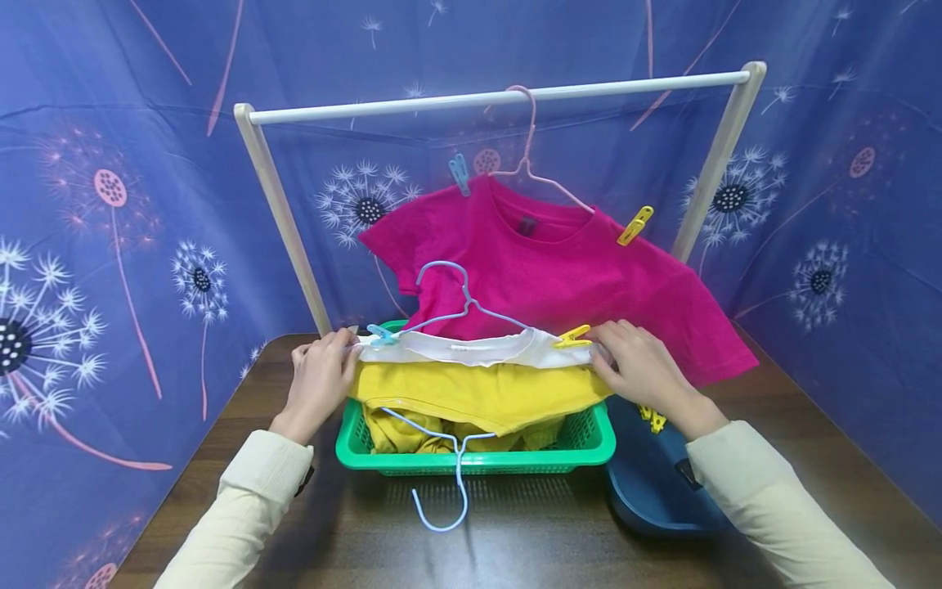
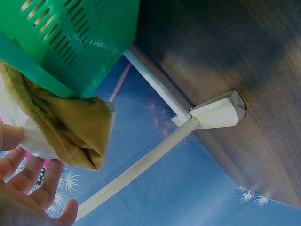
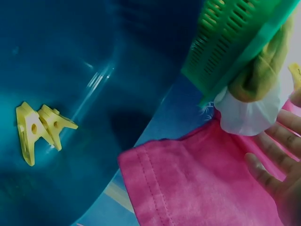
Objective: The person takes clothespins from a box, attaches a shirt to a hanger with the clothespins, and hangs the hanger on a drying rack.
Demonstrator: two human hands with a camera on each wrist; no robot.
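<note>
A white shirt (image 1: pixel 474 350) lies over the green basket (image 1: pixel 471 460), a light blue hanger (image 1: pixel 467 307) standing up out of its neckline. A blue clothespin (image 1: pixel 381 334) grips its left shoulder; a yellow clothespin (image 1: pixel 573 336) grips the right. Yellow cloth (image 1: pixel 471 391) hangs just below the white, with a second light blue hanger (image 1: pixel 459 466) pointing down in front. My left hand (image 1: pixel 320 372) pinches the white shirt's left end, thumb on the fabric. At the right end, my right hand (image 1: pixel 648 368) holds the white cloth between thumb and fingers, other fingers extended.
Behind, a magenta shirt (image 1: pixel 537 270) hangs by a pink hanger (image 1: pixel 528 139) from the rack's white bar (image 1: pixel 412 105), with clothespins on its shoulders. At right, a dark blue basin (image 1: pixel 648 491) holds yellow clothespins (image 3: pixel 40 127). Everything stands on a brown wooden table (image 1: pixel 309 523).
</note>
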